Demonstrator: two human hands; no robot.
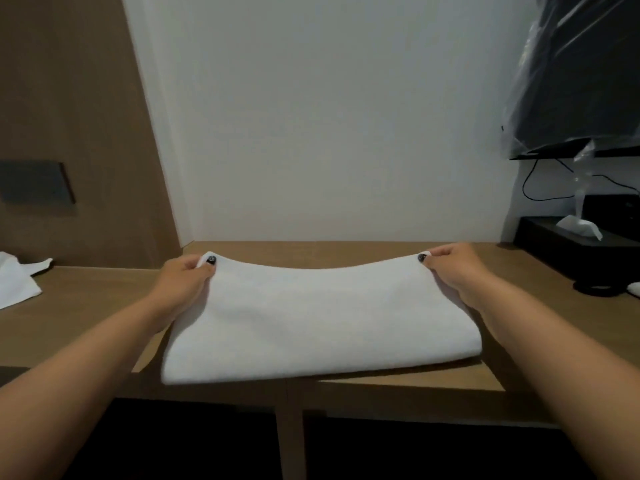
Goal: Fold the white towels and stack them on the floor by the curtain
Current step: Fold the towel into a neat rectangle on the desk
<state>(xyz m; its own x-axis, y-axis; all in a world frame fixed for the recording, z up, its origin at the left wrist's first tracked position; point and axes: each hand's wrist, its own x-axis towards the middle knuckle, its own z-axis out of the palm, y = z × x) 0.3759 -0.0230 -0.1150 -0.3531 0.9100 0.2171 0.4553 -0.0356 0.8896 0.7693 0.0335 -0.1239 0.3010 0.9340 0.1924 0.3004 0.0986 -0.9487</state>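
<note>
Towel (311, 320), white and already doubled over, lies flat on the wooden desk (104, 289) at centre frame, its folded near edge just short of the desk's front lip. Left hand (183, 278) pinches the far left corner between thumb and curled fingers; right hand (457, 271) pinches the far right corner the same way. Both corners are raised slightly off the surface, so the far edge sags in a shallow curve between them. Holding the two corners at once appears intended to keep the layers aligned and the cloth taut for the next fold. Judged from this, folding is in progress and stacking on the floor is not yet done; neither floor nor curtain is in view. At the left edge of the frame, a second white cloth (17, 282) lies crumpled on the desk, well apart from the towel, probably awaiting its turn. At right stand a black tissue box (554, 244) and, above it, a plastic-wrapped screen (581, 81) on the wall.
</note>
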